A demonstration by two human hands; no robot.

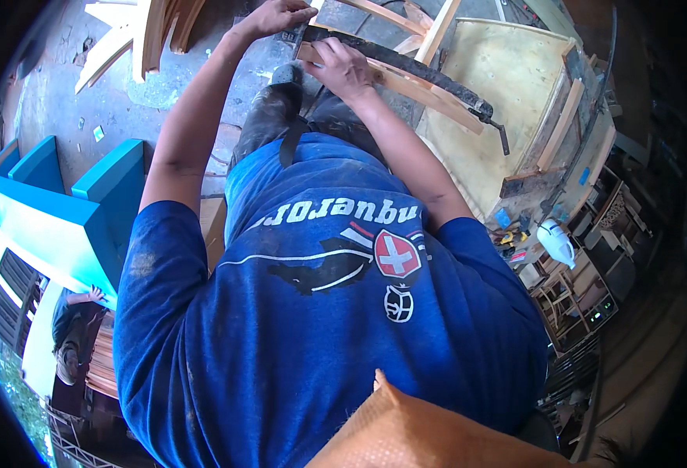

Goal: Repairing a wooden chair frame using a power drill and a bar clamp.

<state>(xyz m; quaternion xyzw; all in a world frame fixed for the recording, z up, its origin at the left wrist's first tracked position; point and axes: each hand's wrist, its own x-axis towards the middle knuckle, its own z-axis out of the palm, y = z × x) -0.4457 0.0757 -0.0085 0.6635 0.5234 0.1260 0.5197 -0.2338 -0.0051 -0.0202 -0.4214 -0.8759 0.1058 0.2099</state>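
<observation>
**Dark bar clamp lay lengthwise along a pale wooden strip**

The clamp and strip stretched out in front of the person's legs, running from the two hands toward the right, where the clamp's bent handle hung off the far end. The right hand was curled over the strip near its left end, close against the bar, a hold that probably steadied both together. The left hand was bent at the clamp's left end, fingers drawn in; whether it gripped the metal or merely touched it, one could not tell. Having the hands so near each other likely gave close control of that end, leaving the handle free.

Beyond the strip stood a wooden frame, and to the right a broad pale panel with rough wood along its edge. A white bottle sat near small tools. The floor was grey and stained, with curved wooden pieces ahead and bright blue furniture to the left, near another person.
</observation>
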